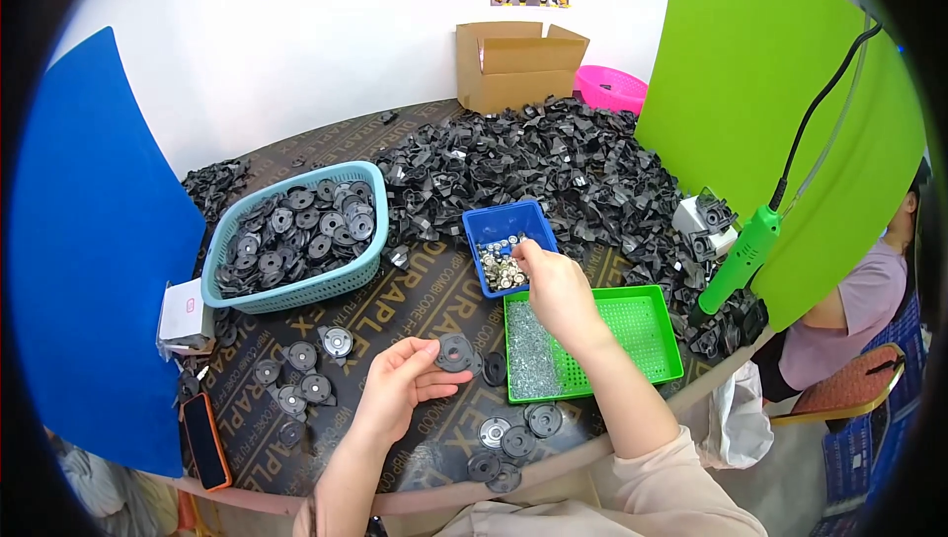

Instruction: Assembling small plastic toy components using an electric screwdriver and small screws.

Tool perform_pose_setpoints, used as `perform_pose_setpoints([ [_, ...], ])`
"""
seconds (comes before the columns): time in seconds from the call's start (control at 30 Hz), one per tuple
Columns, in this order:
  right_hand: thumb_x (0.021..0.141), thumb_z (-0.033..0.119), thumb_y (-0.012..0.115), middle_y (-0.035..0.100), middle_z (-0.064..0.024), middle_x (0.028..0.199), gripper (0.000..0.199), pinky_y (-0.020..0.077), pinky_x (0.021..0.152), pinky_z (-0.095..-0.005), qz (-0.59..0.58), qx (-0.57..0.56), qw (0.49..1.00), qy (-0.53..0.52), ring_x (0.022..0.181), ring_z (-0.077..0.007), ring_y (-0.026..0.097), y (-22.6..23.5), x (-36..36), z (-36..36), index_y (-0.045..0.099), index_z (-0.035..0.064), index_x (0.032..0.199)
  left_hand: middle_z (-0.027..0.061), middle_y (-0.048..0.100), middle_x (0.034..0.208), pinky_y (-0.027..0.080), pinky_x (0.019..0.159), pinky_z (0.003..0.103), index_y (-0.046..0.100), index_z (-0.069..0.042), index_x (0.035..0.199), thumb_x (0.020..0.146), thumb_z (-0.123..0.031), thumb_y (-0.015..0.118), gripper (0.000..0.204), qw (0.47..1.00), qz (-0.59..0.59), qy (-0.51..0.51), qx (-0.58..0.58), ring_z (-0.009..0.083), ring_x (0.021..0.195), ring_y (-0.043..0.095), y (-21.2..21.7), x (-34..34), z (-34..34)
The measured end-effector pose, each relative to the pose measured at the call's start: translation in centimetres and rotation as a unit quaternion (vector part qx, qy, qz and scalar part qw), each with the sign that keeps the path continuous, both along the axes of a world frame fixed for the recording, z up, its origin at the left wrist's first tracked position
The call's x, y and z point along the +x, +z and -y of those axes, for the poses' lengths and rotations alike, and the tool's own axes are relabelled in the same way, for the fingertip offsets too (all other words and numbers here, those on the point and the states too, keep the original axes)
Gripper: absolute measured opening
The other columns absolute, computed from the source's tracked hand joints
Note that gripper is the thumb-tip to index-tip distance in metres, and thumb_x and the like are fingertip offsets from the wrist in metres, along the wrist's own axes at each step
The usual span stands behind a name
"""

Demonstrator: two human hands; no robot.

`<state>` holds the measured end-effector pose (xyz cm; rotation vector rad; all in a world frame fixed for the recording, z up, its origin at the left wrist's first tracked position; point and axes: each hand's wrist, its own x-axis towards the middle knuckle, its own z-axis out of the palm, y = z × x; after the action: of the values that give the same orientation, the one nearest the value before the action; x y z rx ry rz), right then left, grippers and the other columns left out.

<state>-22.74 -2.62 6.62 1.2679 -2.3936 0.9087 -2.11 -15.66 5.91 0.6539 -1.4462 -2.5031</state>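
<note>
My left hand [403, 381] grips a black round plastic part [455, 351] with a hole in its middle, thumb on top and fingers beneath. My right hand [555, 285] reaches into a small blue bin [478, 218] that holds small shiny metal pieces [502, 268]. Its fingertips are pinched together among the pieces, and whatever is between them is too small to make out. Under my right forearm lies a green tray [647, 379], its left part filled with tiny silvery pieces [531, 349].
A light-blue basket [286, 300] of round black parts stands left. A large heap of black parts [533, 157] covers the back. Loose round parts [316, 387] lie nearer me. A green electric screwdriver [741, 261] hangs at right. A phone [203, 443] lies left; another person [859, 290] sits beyond the green panel.
</note>
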Motion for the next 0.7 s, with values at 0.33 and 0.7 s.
perform_pose_setpoints([
  [0.33, 0.082, 0.008, 0.066, 0.068, -0.0143, 0.076, 0.009, 0.0527, 0.063, -0.0381, 0.04, -0.06, 0.997, -0.002, 0.07, -0.0306, 0.068, 0.4, -0.1, 0.2, 0.061, 0.0012, 0.084, 0.0134, 0.068, 0.1, 0.057, 0.07, 0.031, 0.056, -0.004, 0.103, 0.095, -0.02, 0.056, 0.018, 0.998, 0.001, -0.003, 0.059, 0.0313, 0.09, 0.07, -0.2, -0.1, -0.2],
  [0.7, 0.076, 0.01, 0.072, 0.063, -0.011, 0.075, 0.007, 0.0493, 0.061, -0.0388, -0.067, -0.089, 0.993, -0.04, 0.069, -0.0296, 0.062, -0.2, -0.7, 0.5, 0.067, 0.0042, 0.077, 0.0127, 0.068, 0.101, 0.058, 0.071, 0.031, 0.056, -0.006, 0.106, 0.097, -0.021, 0.054, 0.017, 0.996, 0.006, 0.015, 0.086, 0.0282, 0.092, 0.069, -1.3, -0.4, -0.6],
])
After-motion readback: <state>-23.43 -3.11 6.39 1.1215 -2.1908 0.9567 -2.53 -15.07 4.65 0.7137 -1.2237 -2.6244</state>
